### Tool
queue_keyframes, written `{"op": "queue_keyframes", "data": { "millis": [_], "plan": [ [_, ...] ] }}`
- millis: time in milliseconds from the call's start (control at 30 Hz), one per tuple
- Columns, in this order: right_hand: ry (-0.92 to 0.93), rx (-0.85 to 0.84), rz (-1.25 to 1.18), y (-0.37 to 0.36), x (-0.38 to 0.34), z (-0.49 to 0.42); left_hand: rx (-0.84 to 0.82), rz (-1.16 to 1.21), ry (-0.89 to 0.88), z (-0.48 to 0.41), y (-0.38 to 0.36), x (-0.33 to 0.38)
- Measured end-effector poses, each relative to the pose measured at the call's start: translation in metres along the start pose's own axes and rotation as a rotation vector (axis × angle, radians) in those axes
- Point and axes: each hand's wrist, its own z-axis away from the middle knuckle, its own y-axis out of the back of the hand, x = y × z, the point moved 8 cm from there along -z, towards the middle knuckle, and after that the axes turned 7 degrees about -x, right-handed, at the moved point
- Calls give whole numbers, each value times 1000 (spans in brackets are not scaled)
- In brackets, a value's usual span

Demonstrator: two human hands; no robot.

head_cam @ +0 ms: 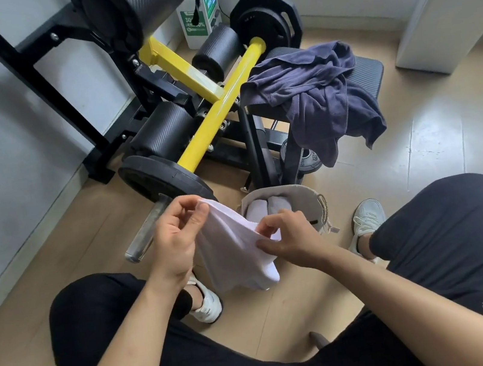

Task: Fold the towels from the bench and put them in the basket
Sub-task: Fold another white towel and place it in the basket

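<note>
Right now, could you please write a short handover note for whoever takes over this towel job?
Left hand pinches a corner of the white towel; right hand pinches its top edge further along.
The towel hangs unfolded between the knees, near the basket.
Done: two folded towels lie in the basket.
Left: fold and stow the white towel, then the navy towel pile heaped on the bench.
</note>
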Motion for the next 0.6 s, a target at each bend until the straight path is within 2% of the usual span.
{"op": "queue_keyframes", "data": {
  "millis": [100,167,267,367,467,600],
  "plan": [
    [-92,-93,125,-3,22,1,114,78,-6,-4,20,2],
    [-114,-97,204,0,33,4,176,71,-13,-6,35,2],
    [-128,-2,255,16,42,8,256,-5,-20,-9,56,-6],
    [-153,108,200,36,45,9,316,-107,-13,-11,69,-14],
    [-187,204,192,60,42,12,330,-220,-11,-14,75,-18],
    [-249,163,363,73,46,7,246,-333,-41,-16,65,-17]
  ]
}}
